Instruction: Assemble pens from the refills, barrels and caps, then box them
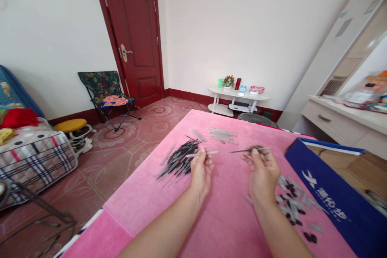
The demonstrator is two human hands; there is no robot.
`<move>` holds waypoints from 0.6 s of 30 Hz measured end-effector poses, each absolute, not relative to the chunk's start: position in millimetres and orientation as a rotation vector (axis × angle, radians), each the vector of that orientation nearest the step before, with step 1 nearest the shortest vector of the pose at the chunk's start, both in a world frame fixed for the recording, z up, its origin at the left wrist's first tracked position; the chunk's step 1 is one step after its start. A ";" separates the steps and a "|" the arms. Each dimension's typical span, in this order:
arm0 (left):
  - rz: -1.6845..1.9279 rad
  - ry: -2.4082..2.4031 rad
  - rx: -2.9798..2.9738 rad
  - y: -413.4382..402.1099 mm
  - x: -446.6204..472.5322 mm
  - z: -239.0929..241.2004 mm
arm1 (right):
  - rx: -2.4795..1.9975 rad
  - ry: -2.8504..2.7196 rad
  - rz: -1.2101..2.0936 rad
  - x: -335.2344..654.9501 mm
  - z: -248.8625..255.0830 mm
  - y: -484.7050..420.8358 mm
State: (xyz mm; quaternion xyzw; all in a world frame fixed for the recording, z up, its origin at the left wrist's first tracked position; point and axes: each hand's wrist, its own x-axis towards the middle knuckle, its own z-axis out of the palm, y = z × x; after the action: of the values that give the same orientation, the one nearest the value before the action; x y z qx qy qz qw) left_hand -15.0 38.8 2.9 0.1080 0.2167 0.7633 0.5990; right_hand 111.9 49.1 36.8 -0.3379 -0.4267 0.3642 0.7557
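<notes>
My left hand (200, 169) is closed on a clear pen barrel (203, 154) that points right, just beside a pile of black pen refills (179, 160). My right hand (262, 171) pinches a thin dark pen refill (245, 150) that points left towards the barrel, with a gap between the two. Both hands hover over a pink cloth (220, 213) covering the table. A heap of clear barrels (222, 134) lies further back. Small black and clear caps (292, 201) are scattered to the right of my right wrist.
A blue cardboard box (329, 193) stands open at the table's right edge. Beyond the table are a red door (133, 28), a folding chair (105, 90), a yellow stool (71, 125), a white low table (238, 96) and a white desk (341, 119). A bed (30, 149) sits at left.
</notes>
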 end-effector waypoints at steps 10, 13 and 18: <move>1.702 0.420 0.215 34.3 -10.6 2.3 | -0.779 -0.998 0.717 101.2 41.4 38.1; 1.675 0.406 0.239 32.6 -8.7 1.8 | -0.794 -1.038 0.733 98.8 38.2 36.0; 1.609 0.375 0.216 31.4 -7.4 2.1 | -0.864 -1.221 0.820 98.3 43.4 32.6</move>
State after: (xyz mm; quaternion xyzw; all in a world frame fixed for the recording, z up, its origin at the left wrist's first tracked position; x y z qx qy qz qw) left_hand -7.4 31.4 2.1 0.0960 0.1664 0.7148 0.6725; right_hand 98.3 32.6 43.4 -0.3817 -0.5391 0.3621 0.6577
